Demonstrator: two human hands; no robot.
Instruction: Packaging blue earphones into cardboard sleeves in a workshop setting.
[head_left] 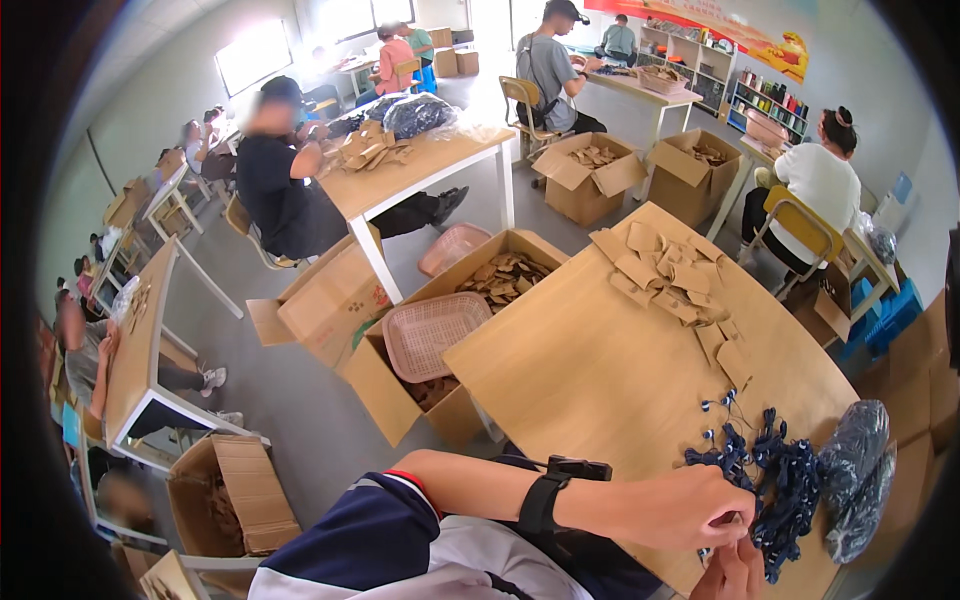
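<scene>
My left hand (690,508) reaches across from the left, a black strap round its wrist, with the fingers pinched together. Just below it my right hand (732,574), cut off by the lower edge, has its fingers closed against the left fingertips. Whatever lies between them is too small and covered to name. Behind the hands is a heap of dark blue earphones (770,485) with bundled cords, some earbuds sticking out at its far left. A clear plastic bag of dark items (857,478) lies at the right of the heap. Folded brown cardboard pieces (660,272) are scattered farther back.
All this rests on a wooden table (570,370). Against its left side stands an open carton (450,405) of cardboard pieces with a pink basket (437,335) on it. Another open carton (225,500) sits at lower left. Several people work at other tables.
</scene>
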